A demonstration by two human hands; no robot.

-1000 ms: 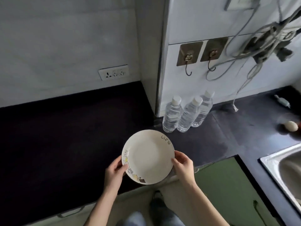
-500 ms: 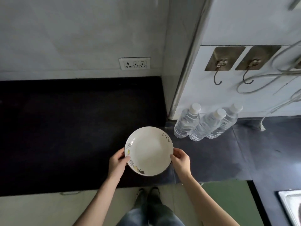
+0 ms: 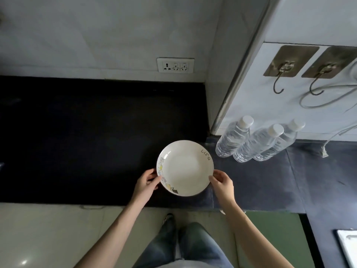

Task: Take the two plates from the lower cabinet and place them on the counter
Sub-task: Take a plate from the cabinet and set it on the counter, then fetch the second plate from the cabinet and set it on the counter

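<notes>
A white plate (image 3: 185,168) with the word "Life" and a coloured pattern on its rim is over the dark counter (image 3: 87,142), near the front edge. My left hand (image 3: 145,183) grips the plate's left rim and my right hand (image 3: 222,181) grips its right rim. I cannot tell whether the plate rests on the counter or hovers just above it. Only one plate face shows; a second plate under it cannot be made out. The lower cabinet is out of sight below the counter edge.
Three clear water bottles (image 3: 253,145) with white caps stand right of the plate against the white wall panel. A wall socket (image 3: 175,65) sits at the back, two hooks (image 3: 301,74) with cords hang at the right. A sink corner (image 3: 347,246) shows at the lower right.
The view has swung left and down, so the sink area slid out of frame. The plate, still held by both hands, has moved slightly further in over the counter.
</notes>
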